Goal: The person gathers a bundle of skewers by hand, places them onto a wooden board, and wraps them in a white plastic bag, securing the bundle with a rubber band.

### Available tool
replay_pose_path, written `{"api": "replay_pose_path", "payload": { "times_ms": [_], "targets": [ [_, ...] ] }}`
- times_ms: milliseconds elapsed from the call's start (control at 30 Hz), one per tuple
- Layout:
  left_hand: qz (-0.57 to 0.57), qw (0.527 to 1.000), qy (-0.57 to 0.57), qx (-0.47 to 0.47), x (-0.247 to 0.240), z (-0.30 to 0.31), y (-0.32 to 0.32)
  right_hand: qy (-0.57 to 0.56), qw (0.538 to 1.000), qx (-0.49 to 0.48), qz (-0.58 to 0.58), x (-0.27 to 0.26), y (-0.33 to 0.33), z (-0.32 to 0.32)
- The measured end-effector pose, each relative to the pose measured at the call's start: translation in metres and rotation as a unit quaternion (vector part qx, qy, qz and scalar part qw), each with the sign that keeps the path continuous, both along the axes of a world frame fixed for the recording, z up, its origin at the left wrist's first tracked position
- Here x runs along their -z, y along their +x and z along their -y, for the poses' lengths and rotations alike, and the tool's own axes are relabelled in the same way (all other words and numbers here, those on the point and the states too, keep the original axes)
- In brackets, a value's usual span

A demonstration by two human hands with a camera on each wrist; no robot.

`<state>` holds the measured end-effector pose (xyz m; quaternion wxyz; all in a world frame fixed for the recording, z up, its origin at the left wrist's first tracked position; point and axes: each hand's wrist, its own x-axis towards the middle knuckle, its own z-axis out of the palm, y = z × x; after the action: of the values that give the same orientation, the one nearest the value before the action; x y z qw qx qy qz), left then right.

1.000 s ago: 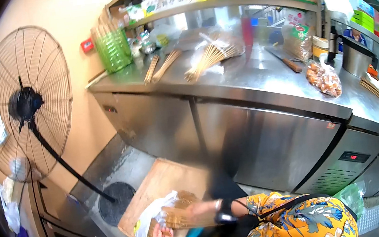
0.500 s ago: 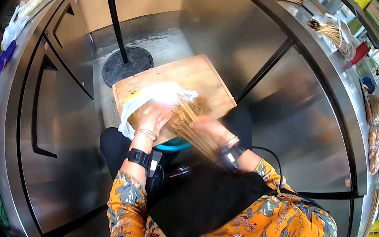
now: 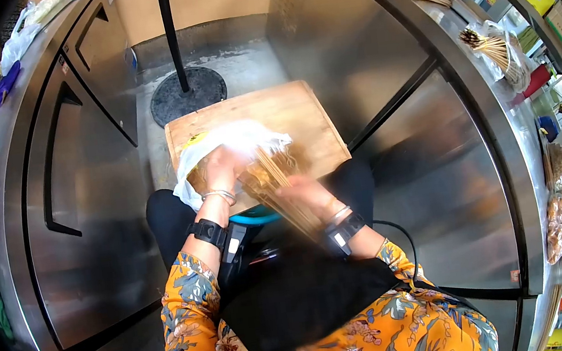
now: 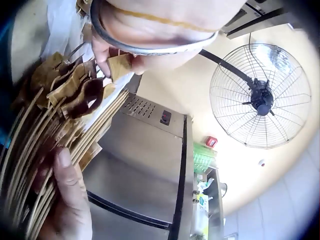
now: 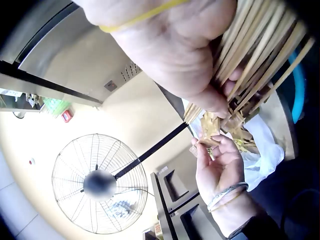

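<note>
My right hand [image 3: 305, 197] grips a bundle of thin wooden skewers [image 5: 265, 47], its thumb lying along them in the left wrist view. Flat brown folded pieces of food [image 4: 82, 92] are threaded on the far ends of several skewers. Between thumb and fingers, my left hand [image 5: 220, 167] pinches a tan flat piece [image 4: 120, 67] right at the skewer tips. Under both hands, a white plastic bag [image 3: 234, 135] with more brown pieces lies on a wooden board [image 3: 286, 104]. Glare blurs the left fingers in the head view.
The board lies by the person's knees, with a blue-green rim [image 3: 254, 216] below its near edge. Steel cabinets [image 3: 429, 178] stand on both sides. Beyond the board is the round black fan base [image 3: 187, 96]. More skewers [image 3: 489, 44] lie on the right counter.
The head view has swung from the counter down to the hands and board. Since half a second ago, the hands have shifted only slightly, the right still holding the skewers.
</note>
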<state>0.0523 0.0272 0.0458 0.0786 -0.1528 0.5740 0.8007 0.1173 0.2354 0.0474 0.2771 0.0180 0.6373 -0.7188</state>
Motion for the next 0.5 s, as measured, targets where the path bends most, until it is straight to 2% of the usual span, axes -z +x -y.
{"api": "replay_pose_path", "payload": {
  "times_ms": [67,167,233,267,333,367,400,433,500],
  "targets": [
    [-0.016,0.997,-0.059,-0.040,0.001,0.002,-0.002,-0.014,1.000,0.004,0.008,0.004,0.000,0.002],
    [-0.091,0.994,0.055,-0.038,-0.004,0.001,-0.001,0.003,1.000,0.017,0.017,-0.003,0.002,0.004],
    [-0.062,0.996,0.056,0.001,0.029,-0.006,0.001,-0.014,1.000,0.001,-0.018,0.011,0.003,0.005],
    [-0.059,0.997,0.055,0.020,0.048,-0.012,-0.001,-0.058,0.998,0.007,0.006,0.007,0.003,0.006],
    [-0.039,0.998,-0.020,0.033,0.014,-0.031,0.021,-0.182,0.978,0.026,0.100,-0.022,0.011,0.009],
    [-0.027,0.999,-0.015,0.031,0.009,-0.034,0.022,-0.137,0.988,0.049,0.040,-0.043,0.017,0.012],
    [-0.046,0.996,-0.068,0.045,0.022,-0.032,0.017,-0.086,0.993,0.075,-0.018,-0.064,0.023,0.015],
    [-0.064,0.989,-0.121,0.058,0.034,-0.031,0.012,-0.086,0.995,0.055,-0.014,-0.063,0.020,0.014],
    [-0.097,0.958,-0.262,0.061,0.059,-0.028,0.002,-0.171,0.981,0.063,0.058,-0.101,0.030,0.025]
  ]
}}
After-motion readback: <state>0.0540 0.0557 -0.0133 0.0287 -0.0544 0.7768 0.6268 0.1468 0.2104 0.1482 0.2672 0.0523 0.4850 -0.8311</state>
